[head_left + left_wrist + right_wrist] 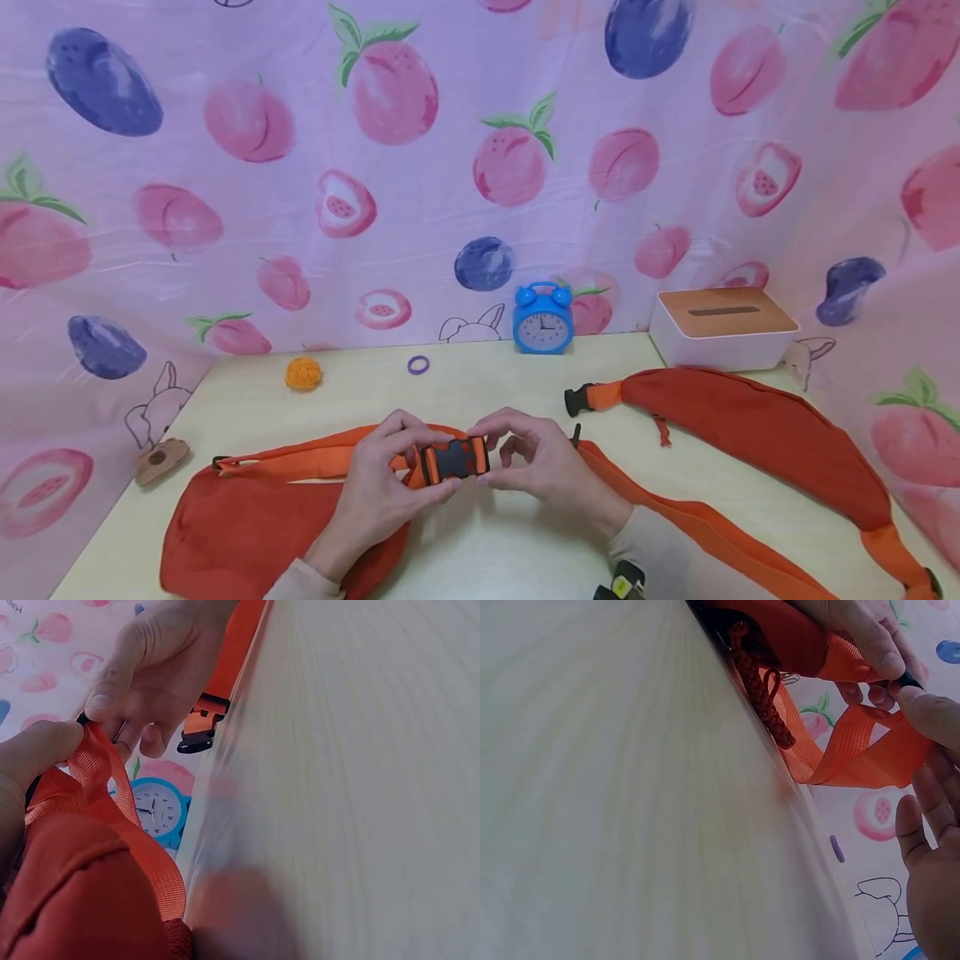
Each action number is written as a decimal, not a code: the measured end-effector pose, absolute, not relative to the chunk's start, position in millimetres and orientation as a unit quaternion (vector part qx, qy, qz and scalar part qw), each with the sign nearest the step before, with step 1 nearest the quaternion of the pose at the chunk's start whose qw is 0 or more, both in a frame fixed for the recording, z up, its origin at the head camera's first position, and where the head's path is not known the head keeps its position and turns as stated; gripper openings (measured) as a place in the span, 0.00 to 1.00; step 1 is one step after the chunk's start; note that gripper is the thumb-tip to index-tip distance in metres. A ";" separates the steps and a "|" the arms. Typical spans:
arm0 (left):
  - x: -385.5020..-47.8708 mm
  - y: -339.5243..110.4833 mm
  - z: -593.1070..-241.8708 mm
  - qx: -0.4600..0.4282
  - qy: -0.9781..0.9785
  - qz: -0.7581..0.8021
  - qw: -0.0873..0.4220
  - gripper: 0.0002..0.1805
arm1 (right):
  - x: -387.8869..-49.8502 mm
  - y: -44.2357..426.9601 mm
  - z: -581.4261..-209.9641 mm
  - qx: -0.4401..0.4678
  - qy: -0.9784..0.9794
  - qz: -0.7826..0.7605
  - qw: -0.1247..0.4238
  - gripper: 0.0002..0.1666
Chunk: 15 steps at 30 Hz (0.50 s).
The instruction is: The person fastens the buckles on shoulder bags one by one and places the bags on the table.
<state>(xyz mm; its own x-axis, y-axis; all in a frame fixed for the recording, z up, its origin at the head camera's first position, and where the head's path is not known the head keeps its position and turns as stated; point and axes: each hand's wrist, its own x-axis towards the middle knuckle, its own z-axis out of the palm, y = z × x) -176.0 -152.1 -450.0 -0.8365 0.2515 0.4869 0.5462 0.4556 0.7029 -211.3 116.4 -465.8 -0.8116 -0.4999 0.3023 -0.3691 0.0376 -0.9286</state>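
Observation:
In the head view a black buckle [455, 459] on orange strap is fastened together between the two hands. My left hand [382, 483] pinches its left end, thumb below and fingers above. My right hand [543, 467] pinches the right end between thumb and index finger. A red bag [255, 533] lies beneath and beside the left forearm, its orange strap [322, 457] running up to the buckle. The left wrist view shows the orange webbing [97, 772] hanging at the fingers; in the right wrist view a braided red cord [761, 697] hangs from the bag.
A second red bag [757, 433] lies at the right, with a black buckle end [577, 401]. Along the back are an orange ball [303, 374], a purple ring [418, 365], a blue clock [543, 321] and a tissue box [723, 346]. A brown object [162, 462] sits at the left edge.

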 end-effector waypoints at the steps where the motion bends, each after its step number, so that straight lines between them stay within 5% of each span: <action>1: -176.1 -152.3 -449.8 -0.237 -0.839 -0.465 0.156 0.28 | -211.1 116.1 -466.0 -0.302 0.719 -0.624 0.054 0.30; 15: -175.5 -149.9 -449.9 -0.235 -0.840 -0.466 0.150 0.28 | -209.3 115.7 -465.8 -0.288 0.728 -0.619 0.052 0.29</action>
<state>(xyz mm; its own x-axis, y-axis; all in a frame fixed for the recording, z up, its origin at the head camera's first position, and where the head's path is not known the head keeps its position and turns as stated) -175.5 -149.9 -449.9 -0.8449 0.2541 0.4707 0.5338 0.4562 0.7120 -209.3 115.7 -465.8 -0.8282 -0.4847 0.2815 -0.3559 0.0667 -0.9322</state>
